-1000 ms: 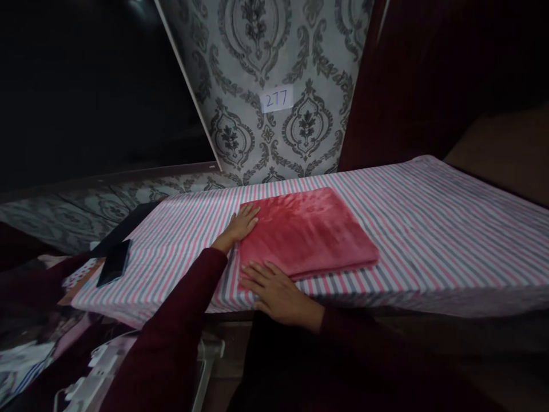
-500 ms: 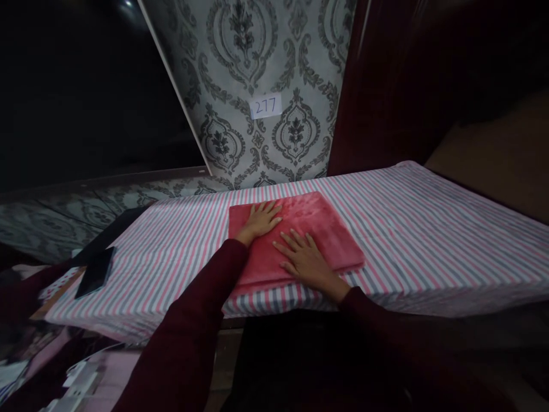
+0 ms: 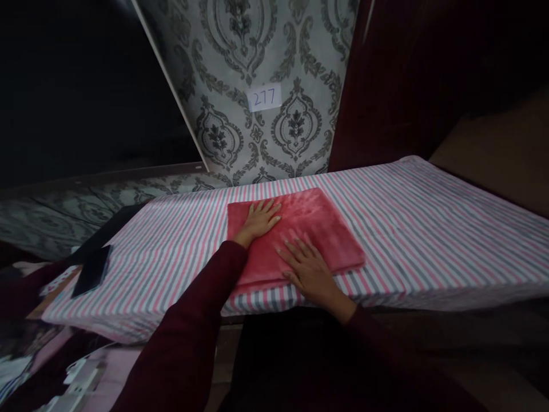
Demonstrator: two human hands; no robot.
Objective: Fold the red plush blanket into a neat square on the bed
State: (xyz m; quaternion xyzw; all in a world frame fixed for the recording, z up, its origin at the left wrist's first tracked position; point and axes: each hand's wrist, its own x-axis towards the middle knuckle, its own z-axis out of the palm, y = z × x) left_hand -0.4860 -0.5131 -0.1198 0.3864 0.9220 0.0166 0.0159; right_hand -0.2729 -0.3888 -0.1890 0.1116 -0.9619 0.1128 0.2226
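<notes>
A soft, plush red cloth (image 3: 334, 229), folded into a flat rectangle, lies near the front edge of a striped tablecloth (image 3: 412, 223). My left hand (image 3: 260, 220) rests flat on its left part with fingers spread. Over the front right part of the cloth lies my right hand (image 3: 311, 272), palm down and fingers apart. Neither hand grips anything. Brushed marks show on the pile beyond my fingers.
A dark phone (image 3: 92, 270) lies at the table's left end. Behind stand a large black screen (image 3: 86, 86) and a patterned wall with a paper label (image 3: 265, 97) reading 277. A white power strip (image 3: 79, 383) is at lower left.
My right hand has slid slightly towards me and to the right over the red cloth. My left hand stays in about the same place. The view has shifted a little.
</notes>
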